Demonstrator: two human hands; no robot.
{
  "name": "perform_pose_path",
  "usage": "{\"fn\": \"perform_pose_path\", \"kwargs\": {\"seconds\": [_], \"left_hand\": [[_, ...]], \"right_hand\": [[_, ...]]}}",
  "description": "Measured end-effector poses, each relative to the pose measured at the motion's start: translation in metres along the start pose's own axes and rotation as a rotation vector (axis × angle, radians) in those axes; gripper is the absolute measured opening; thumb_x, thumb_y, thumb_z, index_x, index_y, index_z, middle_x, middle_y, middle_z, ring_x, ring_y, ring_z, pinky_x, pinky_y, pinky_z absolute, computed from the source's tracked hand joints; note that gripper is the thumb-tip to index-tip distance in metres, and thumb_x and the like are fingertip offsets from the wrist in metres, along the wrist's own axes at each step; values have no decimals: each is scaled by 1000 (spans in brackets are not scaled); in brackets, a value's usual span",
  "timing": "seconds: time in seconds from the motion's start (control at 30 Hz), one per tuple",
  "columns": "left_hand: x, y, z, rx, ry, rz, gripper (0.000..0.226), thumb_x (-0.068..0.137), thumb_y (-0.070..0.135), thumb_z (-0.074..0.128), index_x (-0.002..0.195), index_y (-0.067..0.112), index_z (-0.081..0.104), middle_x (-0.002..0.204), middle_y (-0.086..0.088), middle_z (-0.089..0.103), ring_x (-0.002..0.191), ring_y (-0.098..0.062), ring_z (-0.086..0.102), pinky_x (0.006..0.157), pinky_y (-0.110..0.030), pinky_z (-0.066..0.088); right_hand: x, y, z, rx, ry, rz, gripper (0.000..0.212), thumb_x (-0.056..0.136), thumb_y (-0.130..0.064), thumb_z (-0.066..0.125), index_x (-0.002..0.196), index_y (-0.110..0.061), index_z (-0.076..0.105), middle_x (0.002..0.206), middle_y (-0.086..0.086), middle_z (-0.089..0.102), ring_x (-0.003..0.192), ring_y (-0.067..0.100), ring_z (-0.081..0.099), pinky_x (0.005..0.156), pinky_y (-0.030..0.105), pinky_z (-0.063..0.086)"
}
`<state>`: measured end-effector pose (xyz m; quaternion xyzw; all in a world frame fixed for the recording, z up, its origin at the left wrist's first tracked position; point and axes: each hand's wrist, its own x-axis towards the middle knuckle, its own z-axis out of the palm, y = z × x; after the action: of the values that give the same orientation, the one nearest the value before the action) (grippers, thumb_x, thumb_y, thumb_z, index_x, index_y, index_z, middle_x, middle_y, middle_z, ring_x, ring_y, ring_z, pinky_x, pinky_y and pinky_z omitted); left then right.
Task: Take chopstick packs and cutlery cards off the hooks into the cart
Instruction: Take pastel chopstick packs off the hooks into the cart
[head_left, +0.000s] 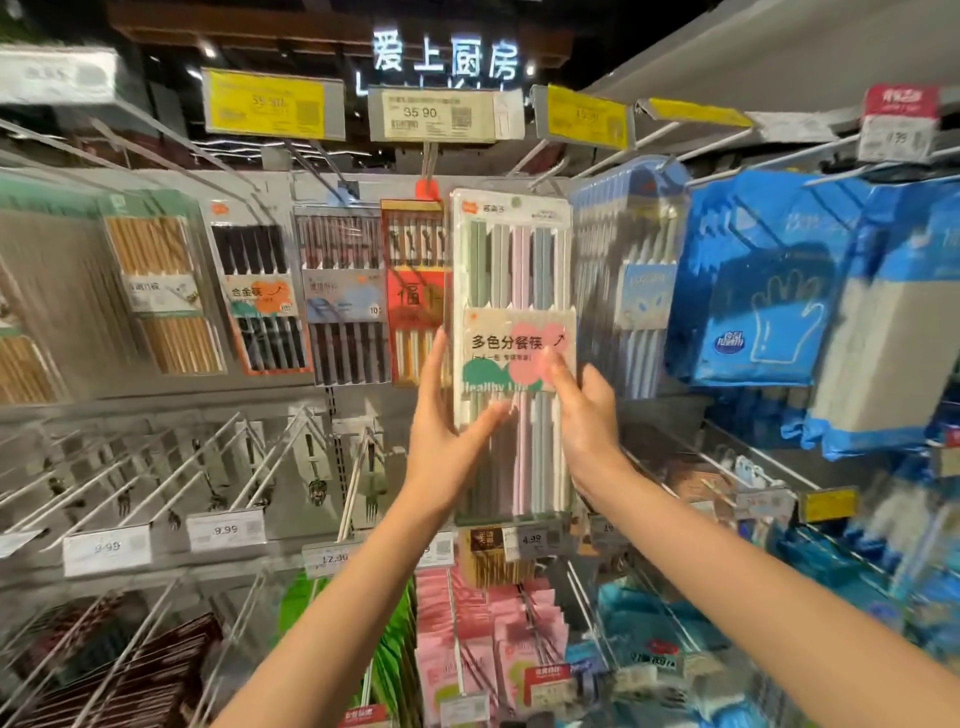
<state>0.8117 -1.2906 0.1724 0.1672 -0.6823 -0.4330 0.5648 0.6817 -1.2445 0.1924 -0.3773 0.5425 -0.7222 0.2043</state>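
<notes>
Head view. Pack of pastel chopsticks (511, 353), clear-fronted, upright, its top just below the white price tag (439, 115) reading 35.90; whether it hangs on a hook or is already free cannot be told. Left hand (444, 431): at the pack's lower left edge, fingers nearly straight and running up that edge, thumb laid across the front. Right hand (584, 410): at the pack's lower right, thumb pressed on the pink-and-green label, remaining fingers hidden behind the pack, so their curl cannot be told. Red chopstick pack (415, 291): hanging just left of the pastel pack, partly behind it. Blue glove bags (763, 280): hanging right of the pastel pack. Cutlery cards (317, 467): on lower hooks, below and left, blurred.
</notes>
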Motion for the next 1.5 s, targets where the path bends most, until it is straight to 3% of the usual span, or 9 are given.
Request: {"fn": "perform_pose_path", "kwargs": {"seconds": [0.1,0.3,0.53,0.7,1.03,1.2,1.3,1.4,1.5], "left_hand": [[5,4,7,21,-95,10,92,77,36,74,147,48,16,152,32,22,141,4,25,117,-33,28],[23,9,20,35,-223,-38,92,82,39,71,142,60,5,159,26,9,145,5,13,122,-41,15],[44,3,27,99,-304,-130,94,92,17,64,152,38,-5,127,53,15,117,36,21,104,-6,22],[53,8,24,55,-265,-167,95,88,28,68,154,33,0,158,18,16,144,-3,21,120,-40,21],[37,-15,-2,230,-280,-341,69,94,24,60,153,21,24,158,3,26,145,-16,25,117,-34,24],[24,-21,-20,309,-314,-426,57,94,23,62,146,19,39,148,-2,44,136,-19,41,113,-38,34],[12,-19,-33,329,-386,-476,44,94,19,60,137,20,48,132,-3,57,115,-15,57,94,-34,51],[-5,-13,-51,345,-605,-589,34,98,10,52,131,14,51,109,-3,65,86,-7,66,72,-24,48],[-27,-8,-76,427,-867,-731,28,100,13,50,128,19,50,120,-6,64,91,-13,67,78,-31,47]], "right_hand": [[7,-6,-13,-16,27,-86,30,94,-34,56,107,-7,58,101,-2,66,85,-5,59,68,2,43],[29,-30,-24,-26,71,-144,21,94,-35,56,100,-15,61,96,-7,67,82,-8,60,64,1,44],[51,-30,-27,-36,132,-52,35,92,-39,58,105,-7,61,96,-3,65,86,6,58,71,18,41],[74,-33,-17,-73,81,40,85,76,-66,63,131,-2,52,127,8,60,116,24,55,102,39,42],[110,-14,2,-355,45,159,80,90,-64,42,148,-9,30,150,12,36,136,33,35,111,46,30],[100,15,1,-572,79,301,70,98,-53,32,145,-1,31,102,19,50,77,26,48,65,34,37],[83,29,-3,-572,14,458,62,101,-42,37,146,0,28,114,16,53,92,29,54,87,43,47],[55,38,-5,-442,-125,578,49,101,-31,41,140,-2,38,111,23,59,89,32,58,87,40,51],[24,39,-3,-448,-337,607,37,102,-26,41,129,-1,48,100,18,65,84,23,65,74,34,55]]}}
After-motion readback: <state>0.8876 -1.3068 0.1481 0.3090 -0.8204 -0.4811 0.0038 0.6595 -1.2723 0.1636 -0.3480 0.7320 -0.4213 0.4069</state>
